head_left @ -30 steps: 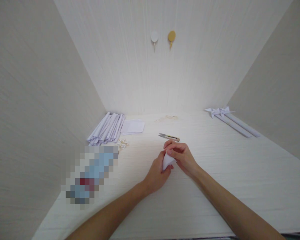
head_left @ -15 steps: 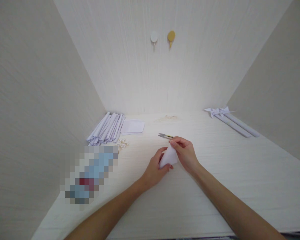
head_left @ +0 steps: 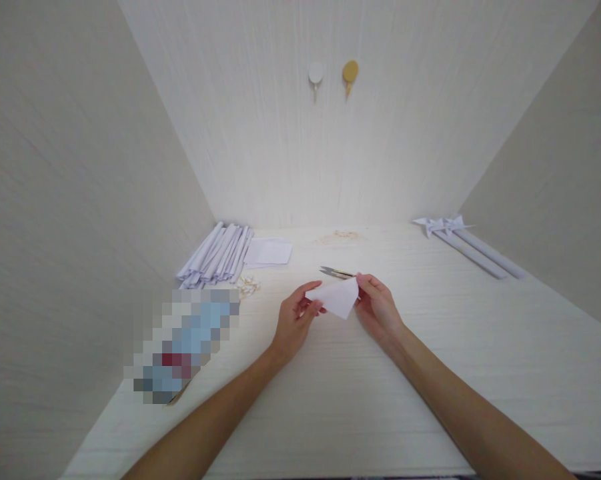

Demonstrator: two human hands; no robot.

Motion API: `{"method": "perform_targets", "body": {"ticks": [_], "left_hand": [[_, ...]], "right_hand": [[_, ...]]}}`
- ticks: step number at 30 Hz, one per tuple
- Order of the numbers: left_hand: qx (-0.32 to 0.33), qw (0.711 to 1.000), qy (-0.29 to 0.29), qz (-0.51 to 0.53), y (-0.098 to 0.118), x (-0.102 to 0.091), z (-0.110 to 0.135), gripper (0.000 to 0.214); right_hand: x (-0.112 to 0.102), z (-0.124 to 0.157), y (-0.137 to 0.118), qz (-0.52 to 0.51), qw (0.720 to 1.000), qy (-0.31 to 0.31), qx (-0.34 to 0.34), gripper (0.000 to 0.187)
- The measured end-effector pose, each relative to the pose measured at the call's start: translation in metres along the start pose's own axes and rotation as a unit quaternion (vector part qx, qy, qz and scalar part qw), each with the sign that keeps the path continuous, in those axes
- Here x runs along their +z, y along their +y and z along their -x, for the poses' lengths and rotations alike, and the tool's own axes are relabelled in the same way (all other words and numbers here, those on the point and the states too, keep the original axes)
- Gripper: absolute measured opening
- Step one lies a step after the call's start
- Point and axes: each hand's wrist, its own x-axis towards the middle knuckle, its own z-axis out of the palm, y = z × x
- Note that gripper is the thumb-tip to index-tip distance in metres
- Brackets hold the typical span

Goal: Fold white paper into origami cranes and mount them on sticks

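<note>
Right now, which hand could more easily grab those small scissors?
Probably the right hand: the scissors lie just beyond its fingertips, farther from the left hand. Both pinch the folded paper.

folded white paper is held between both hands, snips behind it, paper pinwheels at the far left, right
Wrong side. In the head view the paper pinwheels lie at the far right. The folded white paper is held between the left hand and right hand, snips behind it, as you said.
</note>
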Motion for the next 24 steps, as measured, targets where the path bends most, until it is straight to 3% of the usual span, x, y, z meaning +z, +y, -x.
{"method": "perform_targets", "body": {"ticks": [7,16,24], "left_hand": [[0.1,0.992,0.028,-0.074,-0.0011,-0.0042,0.0019,0.028],[0.124,0.987,0.094,-0.033,-0.0048,-0.0044,-0.0014,0.018],[0.123,0.987,0.097,-0.02,0.0,-0.0048,-0.0025,0.017]], "right_hand": [[0.0017,0.0014,0.0026,-0.037,0.999,-0.006,0.028,0.026],[0.0003,0.0005,0.0051,-0.055,0.997,-0.009,0.048,0.025],[0.0,0.0005,0.0044,-0.056,0.998,-0.014,0.035,0.022]]}}
